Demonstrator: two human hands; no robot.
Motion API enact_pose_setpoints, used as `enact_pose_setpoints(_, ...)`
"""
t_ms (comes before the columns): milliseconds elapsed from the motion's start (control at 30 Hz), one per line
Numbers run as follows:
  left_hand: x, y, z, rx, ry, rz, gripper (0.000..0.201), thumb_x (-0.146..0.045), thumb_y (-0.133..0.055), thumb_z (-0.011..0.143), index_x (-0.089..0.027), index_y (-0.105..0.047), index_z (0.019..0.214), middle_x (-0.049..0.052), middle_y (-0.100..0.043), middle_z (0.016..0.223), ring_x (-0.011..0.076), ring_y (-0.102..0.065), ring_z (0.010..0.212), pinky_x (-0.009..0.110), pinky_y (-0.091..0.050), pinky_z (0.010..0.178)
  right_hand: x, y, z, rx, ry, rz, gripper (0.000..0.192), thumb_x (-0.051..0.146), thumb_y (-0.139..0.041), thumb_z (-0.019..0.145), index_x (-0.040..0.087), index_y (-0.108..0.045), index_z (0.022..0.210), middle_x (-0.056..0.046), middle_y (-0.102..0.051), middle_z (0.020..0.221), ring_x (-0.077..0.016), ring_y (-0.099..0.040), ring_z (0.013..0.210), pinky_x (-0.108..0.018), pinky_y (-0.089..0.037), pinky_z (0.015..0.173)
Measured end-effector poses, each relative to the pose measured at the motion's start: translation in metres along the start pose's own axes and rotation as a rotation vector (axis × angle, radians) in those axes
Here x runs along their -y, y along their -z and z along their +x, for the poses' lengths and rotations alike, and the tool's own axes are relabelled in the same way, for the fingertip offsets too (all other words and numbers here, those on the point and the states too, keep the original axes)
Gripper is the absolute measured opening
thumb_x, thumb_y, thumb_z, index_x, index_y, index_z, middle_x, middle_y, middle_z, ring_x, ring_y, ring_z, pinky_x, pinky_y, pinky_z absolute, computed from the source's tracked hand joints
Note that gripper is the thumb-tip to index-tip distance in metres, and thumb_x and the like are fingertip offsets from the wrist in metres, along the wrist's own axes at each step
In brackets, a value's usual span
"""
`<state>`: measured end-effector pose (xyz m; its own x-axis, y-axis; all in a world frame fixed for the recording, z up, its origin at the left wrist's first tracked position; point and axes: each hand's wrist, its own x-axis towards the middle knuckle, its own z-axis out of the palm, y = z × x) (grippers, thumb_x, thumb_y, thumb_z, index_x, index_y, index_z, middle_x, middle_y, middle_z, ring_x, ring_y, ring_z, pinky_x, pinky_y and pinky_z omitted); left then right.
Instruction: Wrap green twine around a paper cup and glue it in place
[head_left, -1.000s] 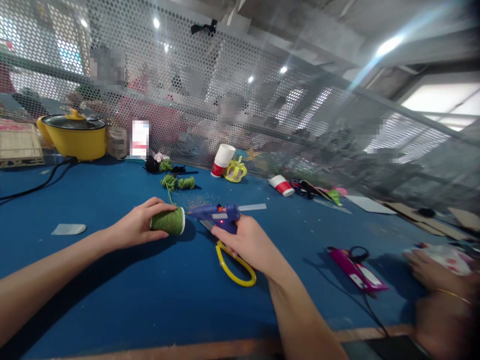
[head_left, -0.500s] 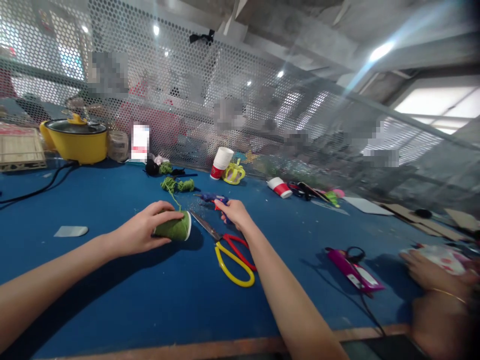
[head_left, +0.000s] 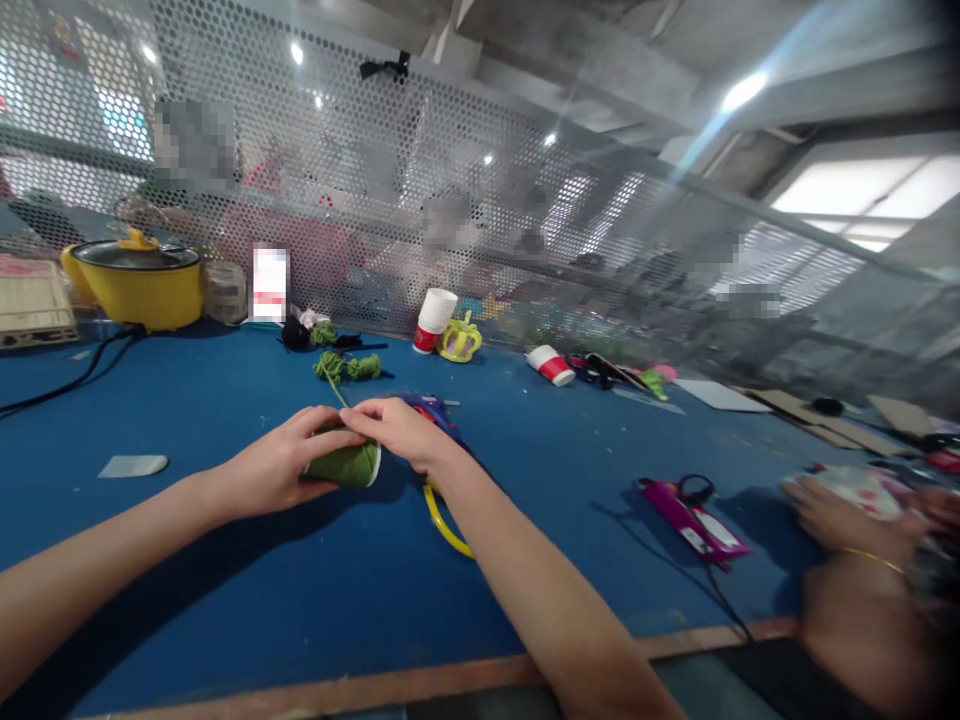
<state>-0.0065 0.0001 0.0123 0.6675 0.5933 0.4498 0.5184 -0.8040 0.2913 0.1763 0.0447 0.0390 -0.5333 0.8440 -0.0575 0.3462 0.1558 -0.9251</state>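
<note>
The left hand (head_left: 289, 455) is curled around a green cup (head_left: 341, 467) that is wrapped in yarn, with the fingers over the top and the thumb down low. The cup lies on its side on the blue table (head_left: 262, 610), in front of the person, and its white rim points to the right. The right hand (head_left: 397, 430) reaches over to the top of the cup, and its fingertips are right by the fingers of the left hand. I cannot tell if the right hand is pinching the yarn there or only touching it. A thin green string (head_left: 337, 391) goes from the top of the cup back to a messy bunch of green yarn (head_left: 330, 367). A blue glue gun (head_left: 432, 408) lies just behind the right hand, partly hidden. The yellow handle of some scissors (head_left: 444, 523) peeks out from under the right arm. Farther back, a stack of paper cups (head_left: 435, 318) leans beside a little yellow crown (head_left: 460, 342). Off to the left sits a yellow pot (head_left: 146, 297) with a lid. Far to the right is another person's hand (head_left: 844, 515), near a purple thing (head_left: 686, 518) on the table.
</note>
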Motion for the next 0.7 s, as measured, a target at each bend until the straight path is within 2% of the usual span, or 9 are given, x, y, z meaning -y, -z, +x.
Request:
enact_pose_setpoints(133, -0.002, 0.002, 0.0, 0.012, 0.057, -0.072, 0.054, -0.018, -0.057, 0.075, -0.023, -0.036, 0.125, 0.01, -0.041, 0.121, 0.0236, -0.045, 0.112, 0.038, -0.041, 0.094, -0.007, -0.001, 0.003, -0.211, -0.011, 0.149, 0.02, 0.034, -0.067, 0.063, 0.015, -0.062, 0.067, 0.0, -0.059, 0.065, -0.0117, -0.051, 0.063, -0.026, -0.039, 0.064)
enact_pose_setpoints(233, -0.002, 0.003, 0.0, 0.027, 0.155, -0.137, 0.058, -0.024, -0.059, 0.074, -0.02, -0.033, 0.126, 0.01, -0.044, 0.118, 0.0234, -0.048, 0.108, 0.038, -0.042, 0.091, -0.009, 0.006, 0.0, -0.269, 0.024, 0.218, 0.021, 0.035, -0.068, 0.061, 0.016, -0.059, 0.064, 0.002, -0.056, 0.061, -0.0099, -0.048, 0.058, -0.025, -0.037, 0.062)
enact_pose_setpoints(400, -0.002, 0.003, 0.001, 0.067, 0.265, -0.182, 0.058, -0.032, -0.063, 0.07, -0.018, -0.041, 0.122, 0.011, -0.047, 0.115, 0.0248, -0.052, 0.103, 0.037, -0.044, 0.088, -0.003, 0.014, -0.005, -0.377, 0.08, 0.219, 0.025, 0.038, -0.068, 0.06, 0.017, -0.056, 0.061, 0.004, -0.05, 0.055, -0.0088, -0.041, 0.054, -0.024, -0.033, 0.055)
enact_pose_setpoints(700, -0.004, 0.003, 0.0, 0.112, 0.23, -0.229, 0.055, -0.03, -0.063, 0.07, -0.021, -0.043, 0.121, 0.007, -0.052, 0.112, 0.0232, -0.053, 0.102, 0.035, -0.043, 0.088, -0.004, 0.011, 0.0, -0.376, 0.109, 0.127, 0.022, 0.036, -0.064, 0.064, 0.017, -0.055, 0.061, 0.004, -0.051, 0.056, -0.0089, -0.041, 0.053, -0.025, -0.032, 0.055)
